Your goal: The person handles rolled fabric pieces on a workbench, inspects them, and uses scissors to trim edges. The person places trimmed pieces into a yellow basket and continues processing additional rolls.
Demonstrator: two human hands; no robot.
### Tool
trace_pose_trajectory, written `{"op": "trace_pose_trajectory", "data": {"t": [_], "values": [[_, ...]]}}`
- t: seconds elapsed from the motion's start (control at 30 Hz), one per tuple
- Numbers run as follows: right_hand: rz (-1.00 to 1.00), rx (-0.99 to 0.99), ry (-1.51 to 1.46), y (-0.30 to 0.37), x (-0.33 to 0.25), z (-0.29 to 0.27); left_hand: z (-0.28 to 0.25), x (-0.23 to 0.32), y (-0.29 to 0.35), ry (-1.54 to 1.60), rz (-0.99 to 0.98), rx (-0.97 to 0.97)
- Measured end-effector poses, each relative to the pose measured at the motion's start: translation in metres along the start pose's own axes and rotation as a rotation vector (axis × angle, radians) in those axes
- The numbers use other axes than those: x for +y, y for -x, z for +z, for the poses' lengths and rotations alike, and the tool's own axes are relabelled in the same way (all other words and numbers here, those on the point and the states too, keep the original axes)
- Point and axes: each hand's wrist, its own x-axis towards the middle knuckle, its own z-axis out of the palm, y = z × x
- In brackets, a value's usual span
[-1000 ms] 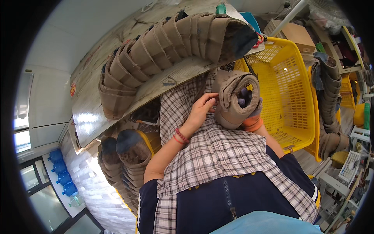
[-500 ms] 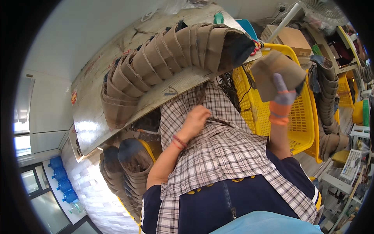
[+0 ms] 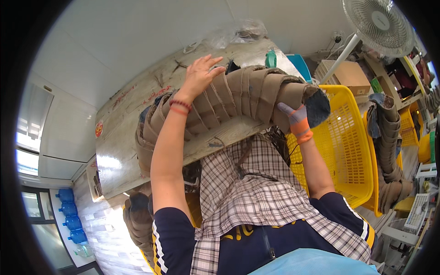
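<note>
A long, worn, grey-white wooden tabletop (image 3: 121,137) is stretching across the view, its front edge running just beyond the person's lap. A long curved row of nested, brown, padded-looking pieces (image 3: 220,101) is lying along that front edge, overlapping one another, and its right end is showing a dark blue lining. A deep yellow plastic basket with slotted walls (image 3: 355,165) is standing at the tabletop's right, just beside that end. A black-and-white plaid cloth apron (image 3: 256,197) is covering the person's lap. A round white fan (image 3: 380,23) is standing at the upper right.

The right hand (image 3: 296,120), wearing a purple-grey and orange glove, is touching the row near its right end; its thumb is resting on a brown piece, but the other fingers are mostly hidden, so how tightly they are closing cannot be told. The bare left hand (image 3: 200,78) is reaching over the row's middle, fingers spreading loosely and holding nothing. A thin red beaded bracelet (image 3: 180,106) is circling its wrist.
</note>
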Motion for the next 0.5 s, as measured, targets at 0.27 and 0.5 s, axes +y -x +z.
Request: {"op": "trace_pose_trajectory", "data": {"t": [0.27, 0.5], "values": [[-0.017, -0.199, -0.184, -0.072, 0.071, -0.032, 0.013, 0.015, -0.019, 0.46, -0.264, -0.399], [0.121, -0.436, -0.038, -0.075, 0.11, -0.115, -0.044, 0.035, 0.035, 0.39, -0.176, -0.014]]}}
